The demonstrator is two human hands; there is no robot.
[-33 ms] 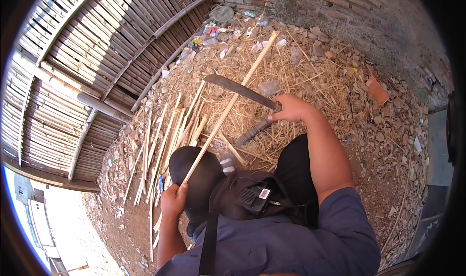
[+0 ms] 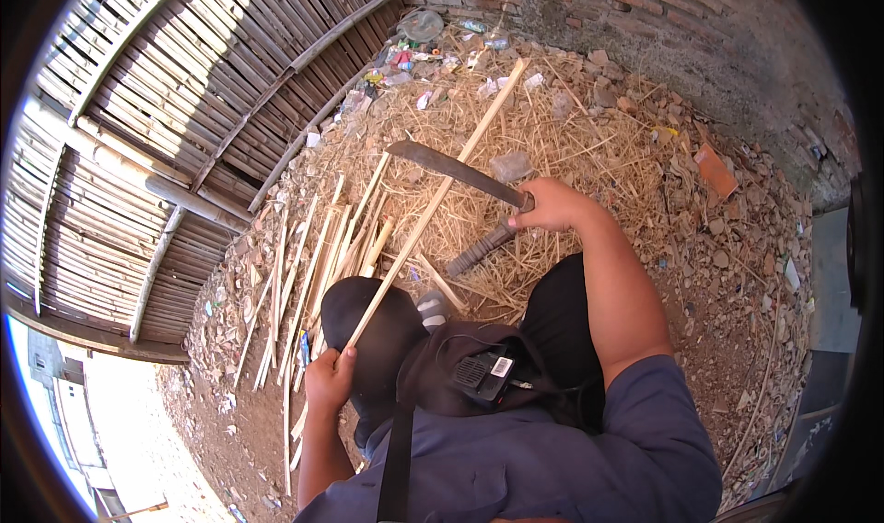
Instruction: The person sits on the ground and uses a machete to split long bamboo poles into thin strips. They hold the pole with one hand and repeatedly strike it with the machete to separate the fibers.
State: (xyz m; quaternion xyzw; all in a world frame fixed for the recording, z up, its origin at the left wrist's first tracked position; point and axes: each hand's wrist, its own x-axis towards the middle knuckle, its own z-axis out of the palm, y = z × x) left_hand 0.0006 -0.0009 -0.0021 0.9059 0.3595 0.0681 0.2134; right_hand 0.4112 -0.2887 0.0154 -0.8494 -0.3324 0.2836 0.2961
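Note:
My left hand (image 2: 330, 379) is closed round the near end of a long pale bamboo strip (image 2: 431, 212). From there the strip slants up and away to the right, over my left knee. Held by its handle in my right hand (image 2: 551, 204) is a machete (image 2: 451, 166) with a dark, worn blade. The blade points left and crosses the strip around its middle; whether the two touch, I cannot tell. Just below my right hand lies a dark ridged, rod-shaped piece (image 2: 483, 249) on the straw. My right fingers wrap the handle and are partly hidden.
Several split bamboo strips (image 2: 318, 265) lie on the ground to my left. Straw-like shavings (image 2: 543, 145) and rubble spread ahead, with litter (image 2: 405, 61) at the far side. A bamboo-slat wall (image 2: 184, 72) stands left, a brick wall (image 2: 635, 17) beyond. A brick piece (image 2: 715, 171) lies right.

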